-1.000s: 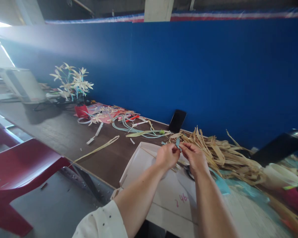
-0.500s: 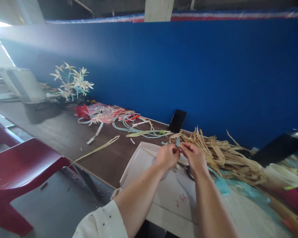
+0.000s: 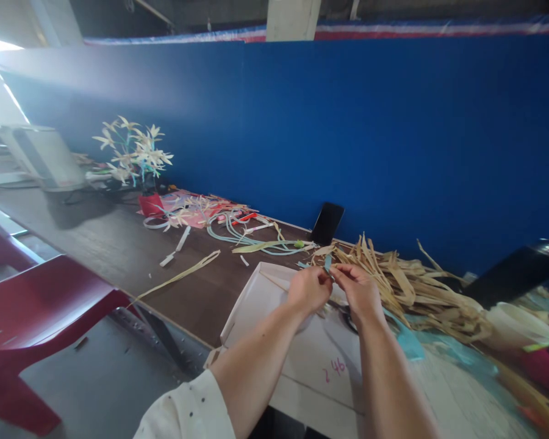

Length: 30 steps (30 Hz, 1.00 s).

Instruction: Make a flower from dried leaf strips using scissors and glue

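Note:
My left hand [image 3: 307,289] and my right hand [image 3: 357,289] meet above a white cardboard box [image 3: 251,305], fingertips pinched close together. Between them a short blue-green strip [image 3: 328,262] sticks up; its lower part is hidden by the fingers. A thin pale stick [image 3: 273,280] lies on the cardboard left of my left hand. Under my right wrist shows the black handle of what looks like scissors [image 3: 349,319], partly covered. Small pale scraps lie below the hands.
Dried husk strips [image 3: 407,286] are heaped to the right, near a white bowl [image 3: 519,324]. A dark phone [image 3: 327,223] leans on the blue partition [image 3: 393,134]. Husk flowers [image 3: 139,149], a coil of pale cord [image 3: 224,235] and a red chair [image 3: 59,305] are on the left.
Both hands stay in nearly the same place with the strip between them. Only slight finger movement shows.

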Motion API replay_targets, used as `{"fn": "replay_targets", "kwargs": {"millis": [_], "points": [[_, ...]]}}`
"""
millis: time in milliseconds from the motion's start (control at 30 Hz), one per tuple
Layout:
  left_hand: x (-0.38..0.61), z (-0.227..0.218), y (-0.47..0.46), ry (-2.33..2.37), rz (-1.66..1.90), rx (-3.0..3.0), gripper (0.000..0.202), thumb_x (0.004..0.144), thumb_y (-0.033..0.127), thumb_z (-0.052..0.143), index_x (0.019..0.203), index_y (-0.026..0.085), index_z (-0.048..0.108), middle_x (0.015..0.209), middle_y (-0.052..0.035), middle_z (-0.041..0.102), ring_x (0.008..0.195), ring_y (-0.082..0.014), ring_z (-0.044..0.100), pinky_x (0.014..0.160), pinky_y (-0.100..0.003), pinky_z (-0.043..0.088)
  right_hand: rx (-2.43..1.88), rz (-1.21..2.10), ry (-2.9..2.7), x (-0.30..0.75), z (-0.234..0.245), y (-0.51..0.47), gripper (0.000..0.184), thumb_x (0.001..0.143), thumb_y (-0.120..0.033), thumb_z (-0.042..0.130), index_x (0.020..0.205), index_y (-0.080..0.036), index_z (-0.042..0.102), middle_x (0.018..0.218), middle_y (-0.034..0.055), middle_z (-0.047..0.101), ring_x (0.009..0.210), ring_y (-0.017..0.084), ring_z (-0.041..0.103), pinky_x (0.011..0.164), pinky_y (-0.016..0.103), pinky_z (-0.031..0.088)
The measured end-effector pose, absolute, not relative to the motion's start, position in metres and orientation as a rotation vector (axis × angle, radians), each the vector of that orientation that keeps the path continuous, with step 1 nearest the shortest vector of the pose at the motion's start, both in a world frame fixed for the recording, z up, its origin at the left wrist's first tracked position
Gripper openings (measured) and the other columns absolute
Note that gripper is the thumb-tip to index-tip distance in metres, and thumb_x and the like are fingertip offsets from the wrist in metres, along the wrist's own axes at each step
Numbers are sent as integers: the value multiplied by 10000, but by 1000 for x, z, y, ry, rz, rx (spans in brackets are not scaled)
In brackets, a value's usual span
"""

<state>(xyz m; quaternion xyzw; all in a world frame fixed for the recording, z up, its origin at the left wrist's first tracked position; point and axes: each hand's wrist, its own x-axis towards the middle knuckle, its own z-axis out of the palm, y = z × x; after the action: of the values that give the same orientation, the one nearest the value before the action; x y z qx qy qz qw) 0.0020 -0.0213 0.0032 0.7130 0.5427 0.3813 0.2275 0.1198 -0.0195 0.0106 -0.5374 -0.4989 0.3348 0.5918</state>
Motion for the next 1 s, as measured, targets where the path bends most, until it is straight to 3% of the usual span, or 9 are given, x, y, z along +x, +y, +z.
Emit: {"fn": "replay_targets", "kwargs": {"millis": [333, 500, 667, 833, 1000], "points": [[1, 1, -20, 1386, 1078, 1879, 189, 761, 314, 481, 749, 198, 630, 747, -10, 655, 693, -135, 582, 629, -225, 420, -1231, 843, -1064, 124, 7, -16, 287, 560, -378, 740, 758, -178, 684, 717, 26, 658, 661, 155, 573, 660, 295, 451], [3, 1, -16, 1170, 1119, 1680, 226, 694, 254, 580, 901, 180, 635, 884, -31, 664, 785, -140, 594, 707, -229, 455, -1235, 900, -985, 126, 5, -15, 300, 527, -366, 760, 747, -179, 680, 699, 13, 657, 622, 134, 559, 599, 255, 428], [0, 6, -13, 1018, 1255, 1426, 358, 688, 163, 575, 1045, 158, 614, 1010, -67, 636, 813, -141, 590, 728, -243, 469, -1325, 788, -1149, 126, 8, -19, 324, 588, -431, 708, 784, -173, 685, 640, 8, 635, 578, 141, 523, 548, 261, 377], [-4, 4, -7, 975, 1326, 1414, 281, 725, 318, 601, 954, 176, 681, 980, -69, 645, 889, -178, 584, 822, -293, 446, -1358, 764, -1328, 125, 12, -22, 303, 620, -424, 685, 791, -173, 690, 669, 13, 642, 637, 152, 532, 614, 266, 378], [-5, 2, -4, 993, 1369, 1405, 231, 704, 320, 626, 847, 157, 706, 865, -62, 659, 839, -172, 588, 796, -280, 439, -1380, 801, -1393, 123, 16, -25, 338, 616, -450, 683, 803, -168, 694, 668, 18, 640, 626, 151, 514, 623, 276, 383]]}}
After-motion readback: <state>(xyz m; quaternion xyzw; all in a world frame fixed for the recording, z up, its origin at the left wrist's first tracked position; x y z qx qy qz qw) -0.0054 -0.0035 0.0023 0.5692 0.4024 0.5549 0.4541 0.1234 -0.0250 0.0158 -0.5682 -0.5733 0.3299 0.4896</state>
